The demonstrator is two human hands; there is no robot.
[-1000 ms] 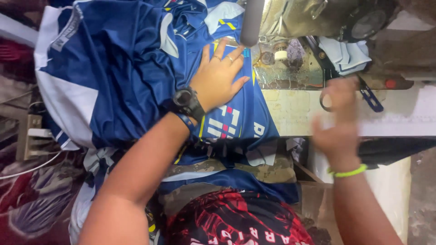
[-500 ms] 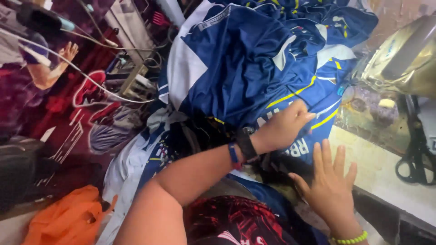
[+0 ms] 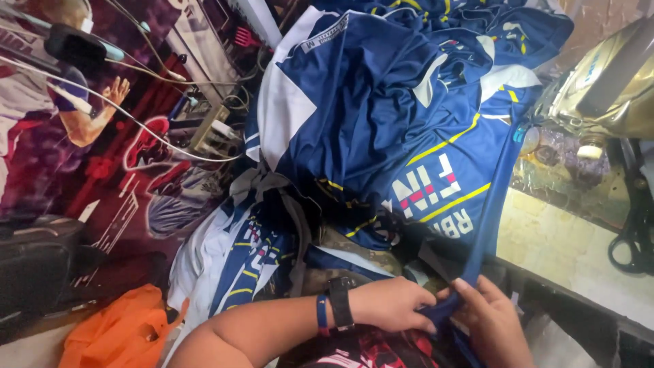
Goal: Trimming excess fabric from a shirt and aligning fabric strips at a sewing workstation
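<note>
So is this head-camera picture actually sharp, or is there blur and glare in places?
In the head view, the blue jersey is fairly crisp under even light. The left hand and right hand, pinching a blue fabric edge, look slightly soft. The metallic machine shows bright glare, and the lower left corner is dim.

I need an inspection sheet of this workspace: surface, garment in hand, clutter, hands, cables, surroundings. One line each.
Surface: pale worn worktable, bare at its near part.
Job's things: blue jersey with white and yellow trim; its blue strip runs down to the hands.
Clutter: heap of blue and white garments; orange bag; black scissors on the table.
Hands: left hand and right hand both pinch the strip's end; black wristwatch on the left wrist.
Cables: white cables cross the left side.
Surroundings: sewing machine at right; printed red banner at left.
</note>
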